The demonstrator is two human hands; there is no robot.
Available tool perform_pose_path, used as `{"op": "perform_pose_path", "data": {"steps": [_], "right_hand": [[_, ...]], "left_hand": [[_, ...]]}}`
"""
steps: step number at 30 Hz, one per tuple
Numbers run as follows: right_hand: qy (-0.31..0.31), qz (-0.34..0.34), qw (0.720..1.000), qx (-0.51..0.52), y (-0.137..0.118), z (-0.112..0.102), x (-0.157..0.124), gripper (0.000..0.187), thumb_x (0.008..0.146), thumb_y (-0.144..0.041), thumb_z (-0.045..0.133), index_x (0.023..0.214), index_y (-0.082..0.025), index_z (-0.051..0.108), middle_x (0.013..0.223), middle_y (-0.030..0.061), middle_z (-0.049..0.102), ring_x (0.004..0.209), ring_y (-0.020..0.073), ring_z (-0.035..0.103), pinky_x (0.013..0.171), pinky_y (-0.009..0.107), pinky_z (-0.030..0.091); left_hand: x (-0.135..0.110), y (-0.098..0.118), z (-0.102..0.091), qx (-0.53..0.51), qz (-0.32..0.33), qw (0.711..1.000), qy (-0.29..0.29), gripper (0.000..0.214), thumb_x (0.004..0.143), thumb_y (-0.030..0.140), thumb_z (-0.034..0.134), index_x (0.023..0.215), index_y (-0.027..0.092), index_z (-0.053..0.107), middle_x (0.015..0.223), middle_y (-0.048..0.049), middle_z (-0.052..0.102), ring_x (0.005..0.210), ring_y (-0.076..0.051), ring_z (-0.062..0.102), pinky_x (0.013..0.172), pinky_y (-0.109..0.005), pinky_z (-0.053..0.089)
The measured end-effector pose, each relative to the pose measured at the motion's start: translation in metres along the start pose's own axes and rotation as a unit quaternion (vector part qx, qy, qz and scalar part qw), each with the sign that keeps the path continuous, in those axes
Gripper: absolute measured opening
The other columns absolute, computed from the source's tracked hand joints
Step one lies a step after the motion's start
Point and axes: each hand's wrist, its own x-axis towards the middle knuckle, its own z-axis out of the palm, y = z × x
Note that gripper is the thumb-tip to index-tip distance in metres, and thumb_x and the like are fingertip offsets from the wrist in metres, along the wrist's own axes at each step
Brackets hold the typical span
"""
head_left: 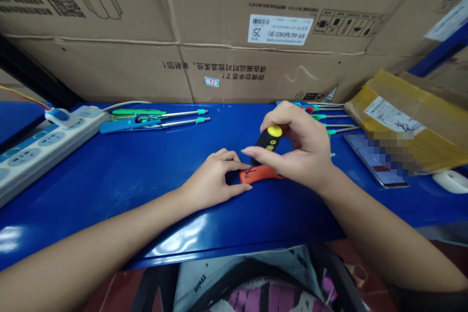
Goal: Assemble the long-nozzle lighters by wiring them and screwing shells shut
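An orange plastic handle (260, 174) lies flat on the blue tabletop, its right end partly hidden behind my right hand. My left hand (218, 175) pinches its left end between thumb and fingers. In my right hand (302, 144) is a screwdriver (269, 142) with a black and yellow grip, held tilted. Its thin shaft points down and left, and the tip meets the orange handle close to my left fingertips.
Tools with green and blue handles and metal rods (185, 121) lie at the back left, beside a power strip (54, 139). Similar rods (334, 117), a phone (376, 161), a taped carton (413, 117) and a white rounded object (451, 181) are at right. Large cardboard (219, 19) stands behind.
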Motion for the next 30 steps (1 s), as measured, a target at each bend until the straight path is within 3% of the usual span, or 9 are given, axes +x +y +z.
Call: {"op": "perform_pose_path", "data": {"steps": [3, 6, 8, 14, 19, 21, 25, 27, 30], "right_hand": [[0.014, 0.028, 0.999, 0.009, 0.003, 0.001, -0.005, 0.012, 0.091, -0.029, 0.069, 0.099, -0.021, 0.066, 0.090, 0.0046, 0.068, 0.089, 0.0202, 0.065, 0.083, 0.039, 0.058], [-0.061, 0.091, 0.986, 0.122, 0.005, 0.001, -0.010, 0.034, 0.103, -0.028, 0.046, 0.136, -0.021, 0.053, 0.127, 0.0105, 0.066, 0.104, 0.0198, 0.067, 0.089, 0.040, 0.059], [-0.094, 0.099, 0.976, 0.167, 0.006, 0.000, -0.011, 0.042, 0.105, -0.026, 0.039, 0.147, -0.023, 0.043, 0.135, 0.0111, 0.062, 0.104, 0.0191, 0.068, 0.088, 0.040, 0.060], [0.008, -0.032, 0.999, 0.031, 0.005, 0.001, -0.010, 0.024, 0.090, -0.031, 0.072, 0.111, -0.022, 0.068, 0.091, 0.0039, 0.069, 0.086, 0.0205, 0.065, 0.079, 0.040, 0.059], [-0.114, 0.006, 0.990, 0.083, -0.006, -0.005, -0.007, 0.041, 0.104, -0.025, 0.038, 0.143, -0.016, 0.048, 0.136, 0.0143, 0.061, 0.108, 0.0212, 0.066, 0.090, 0.043, 0.059], [-0.101, 0.018, 0.991, 0.085, -0.007, -0.005, -0.007, 0.038, 0.102, -0.021, 0.044, 0.138, -0.017, 0.052, 0.122, 0.0109, 0.067, 0.099, 0.0194, 0.068, 0.086, 0.039, 0.060], [0.004, -0.018, 1.000, 0.016, 0.000, -0.004, -0.007, 0.011, 0.090, -0.022, 0.069, 0.100, -0.019, 0.067, 0.084, 0.0029, 0.068, 0.079, 0.0176, 0.065, 0.073, 0.033, 0.058], [-0.013, -0.027, 1.000, -0.002, 0.001, -0.006, -0.006, 0.013, 0.094, -0.024, 0.064, 0.105, -0.018, 0.067, 0.090, 0.0049, 0.071, 0.083, 0.0180, 0.067, 0.077, 0.034, 0.059], [-0.090, -0.005, 0.995, 0.051, 0.000, -0.009, -0.004, 0.034, 0.101, -0.018, 0.045, 0.133, -0.014, 0.057, 0.124, 0.0133, 0.068, 0.101, 0.0192, 0.069, 0.087, 0.038, 0.059]], "left_hand": [[0.001, 0.001, 0.000, 0.000, 0.005, 1.000, 0.003, 0.034, 0.081, 0.036, 0.081, 0.109, 0.018, 0.075, 0.096, -0.0057, 0.068, 0.091, -0.023, 0.061, 0.089, -0.042, 0.050], [0.002, 0.004, -0.001, 0.001, -0.003, 1.000, -0.001, 0.035, 0.081, 0.035, 0.081, 0.110, 0.017, 0.075, 0.094, -0.0052, 0.067, 0.088, -0.022, 0.059, 0.086, -0.041, 0.050], [0.002, 0.004, 0.000, 0.001, -0.008, 1.000, -0.003, 0.034, 0.081, 0.034, 0.081, 0.110, 0.017, 0.075, 0.093, -0.0050, 0.067, 0.088, -0.022, 0.059, 0.086, -0.041, 0.050], [0.001, 0.002, 0.003, 0.005, 0.005, 1.000, 0.007, 0.033, 0.081, 0.033, 0.080, 0.111, 0.020, 0.075, 0.096, -0.0055, 0.068, 0.094, -0.025, 0.060, 0.085, -0.042, 0.050], [0.001, 0.001, 0.003, -0.008, 0.013, 1.000, 0.010, 0.031, 0.082, 0.035, 0.080, 0.109, 0.019, 0.076, 0.098, -0.0061, 0.069, 0.093, -0.024, 0.063, 0.092, -0.045, 0.049], [0.001, 0.001, 0.003, -0.008, 0.013, 1.000, 0.013, 0.032, 0.082, 0.036, 0.079, 0.108, 0.018, 0.076, 0.101, -0.0071, 0.070, 0.096, -0.025, 0.063, 0.097, -0.048, 0.048], [0.001, 0.001, 0.003, 0.000, 0.004, 1.000, 0.003, 0.036, 0.082, 0.035, 0.079, 0.114, 0.019, 0.074, 0.101, -0.0072, 0.069, 0.097, -0.026, 0.063, 0.093, -0.046, 0.050], [0.001, 0.002, 0.003, 0.003, 0.002, 1.000, 0.001, 0.036, 0.082, 0.036, 0.080, 0.113, 0.019, 0.075, 0.097, -0.0061, 0.068, 0.093, -0.025, 0.062, 0.090, -0.044, 0.050], [0.000, 0.002, 0.002, 0.010, 0.005, 1.000, 0.005, 0.033, 0.082, 0.037, 0.080, 0.109, 0.019, 0.075, 0.093, -0.0050, 0.066, 0.089, -0.023, 0.061, 0.087, -0.042, 0.051]]}}
